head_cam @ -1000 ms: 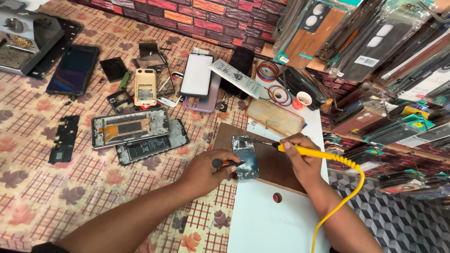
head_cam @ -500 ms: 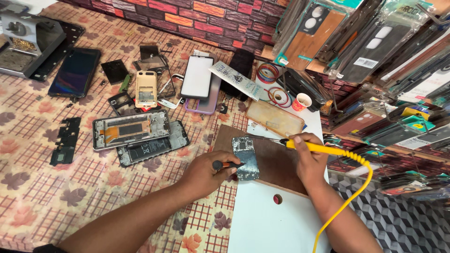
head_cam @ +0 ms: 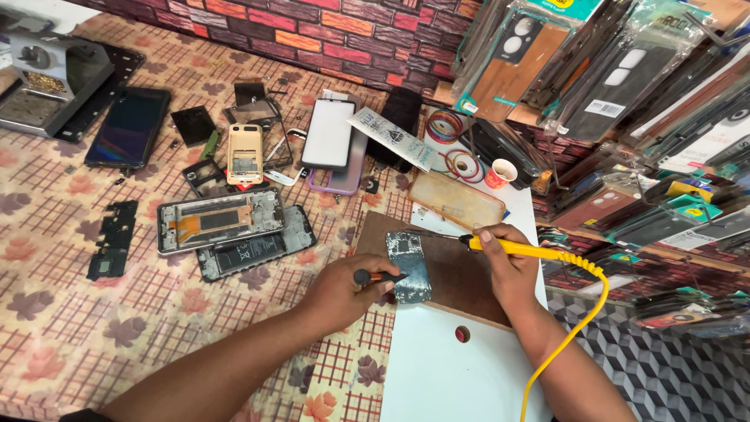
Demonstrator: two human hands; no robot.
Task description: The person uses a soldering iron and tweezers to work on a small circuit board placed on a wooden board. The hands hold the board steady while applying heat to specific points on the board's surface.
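A small phone circuit board (head_cam: 408,264) lies on a brown wooden board (head_cam: 457,277). My left hand (head_cam: 341,291) grips a small black-handled tool (head_cam: 373,277) whose tip rests against the circuit board's left edge. My right hand (head_cam: 506,266) holds a yellow soldering iron (head_cam: 525,248) by its handle, the metal tip pointing left toward the top of the circuit board. Its yellow coiled cord (head_cam: 574,328) runs down past my right forearm.
Opened phone frames (head_cam: 220,219), a dark phone (head_cam: 129,126), a gold back cover (head_cam: 244,152) and phone screens (head_cam: 329,134) lie on the patterned cloth. A clear case (head_cam: 457,200), small paper cup (head_cam: 501,173) and tape rolls (head_cam: 445,125) sit behind the board. Packaged phone cases (head_cam: 625,94) hang at right.
The circuit board now lies flat and straighter on the wooden board. My right hand with the iron has shifted slightly, the tip still near the board's top. The view moved a little.
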